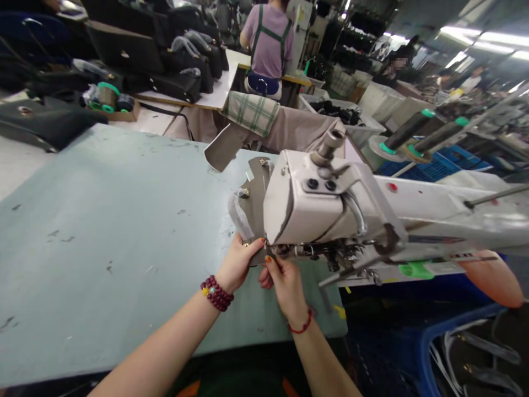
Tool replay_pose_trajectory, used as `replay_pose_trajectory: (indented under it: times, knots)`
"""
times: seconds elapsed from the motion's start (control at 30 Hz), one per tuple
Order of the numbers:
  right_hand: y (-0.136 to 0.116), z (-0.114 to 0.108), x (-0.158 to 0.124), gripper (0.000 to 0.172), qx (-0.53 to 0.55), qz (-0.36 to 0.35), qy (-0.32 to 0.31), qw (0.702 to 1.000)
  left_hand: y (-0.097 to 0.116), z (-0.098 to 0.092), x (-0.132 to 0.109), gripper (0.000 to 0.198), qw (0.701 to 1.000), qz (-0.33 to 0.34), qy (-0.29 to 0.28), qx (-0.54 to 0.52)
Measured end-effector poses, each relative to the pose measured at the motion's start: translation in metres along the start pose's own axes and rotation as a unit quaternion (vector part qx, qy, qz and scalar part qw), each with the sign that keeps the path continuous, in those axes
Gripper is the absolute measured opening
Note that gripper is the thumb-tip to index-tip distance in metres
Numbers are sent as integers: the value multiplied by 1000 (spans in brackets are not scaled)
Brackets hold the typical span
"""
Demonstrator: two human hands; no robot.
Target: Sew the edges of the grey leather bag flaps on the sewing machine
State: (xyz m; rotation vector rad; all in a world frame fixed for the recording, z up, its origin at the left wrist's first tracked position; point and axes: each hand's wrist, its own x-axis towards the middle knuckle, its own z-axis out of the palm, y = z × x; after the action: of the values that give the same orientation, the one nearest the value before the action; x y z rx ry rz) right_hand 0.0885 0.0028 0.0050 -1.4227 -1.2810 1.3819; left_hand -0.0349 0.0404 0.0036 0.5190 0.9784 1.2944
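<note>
A grey-brown bag panel [257, 207] lies on the table beside the head of a white sewing machine [281, 198], partly hidden by it. A plastic-wrapped handle [238, 215] with gold-coloured fittings is attached to the panel. My left hand [238, 263] grips the panel's near end, its thumb lying on top. Close by on the right, my right hand [283, 280] pinches the same panel's near edge just below the machine head. The needle area is hidden behind the machine head.
Another grey-brown panel [224, 148] lies at the table's far edge. Black bags [124, 52] and a box of thread spools [108, 99] stand at the back left. Thread cones [407, 132] rise behind the machine. A blue bin [430, 353] holds wrapped pieces at lower right. A co-worker [270, 41] sits ahead.
</note>
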Motion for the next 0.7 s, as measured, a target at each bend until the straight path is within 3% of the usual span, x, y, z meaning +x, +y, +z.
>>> replay_pose_trajectory:
  times: [0.47, 0.7]
  knots:
    - [14, 9, 4, 54, 113, 16, 11, 993, -1, -2, 9, 39, 996, 9, -35, 87]
    - [18, 11, 6, 55, 113, 24, 12, 993, 7, -25, 14, 29, 976, -122, -126, 131]
